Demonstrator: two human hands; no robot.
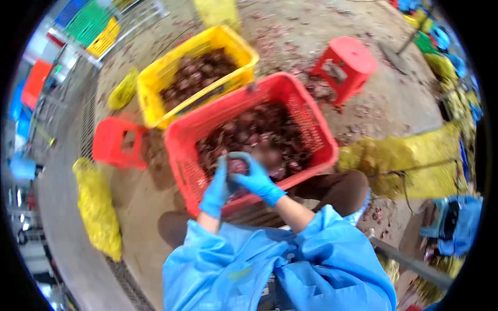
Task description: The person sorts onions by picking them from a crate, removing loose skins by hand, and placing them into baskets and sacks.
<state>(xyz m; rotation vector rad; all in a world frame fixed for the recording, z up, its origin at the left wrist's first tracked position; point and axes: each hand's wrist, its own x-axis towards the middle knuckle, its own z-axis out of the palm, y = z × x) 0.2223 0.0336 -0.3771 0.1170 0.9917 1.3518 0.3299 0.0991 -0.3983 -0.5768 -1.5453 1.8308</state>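
Note:
Over the near side of a red crate [181, 171], both my blue-gloved hands meet around a purple-red round bulb that looks like a red onion [238, 166]. My right hand [258, 180] curls its fingers over the right side of it. On the other side, my left hand [215, 191] is closed against the onion with its fingers pointing up; a small pale spot shows at its fingertips, too blurred to name. Below them, the crate holds many more red onions [249, 124] with dry roots and loose skins. One larger, blurred round shape lies just right of my right hand.
Touching the red crate's far side is a yellow crate [150, 98] of similar bulbs. Red stools [350, 57] stand at right and left. Yellow mesh sacks [98, 207] lie on both sides. Skins litter the concrete floor; a metal bar [410, 262] runs at lower right.

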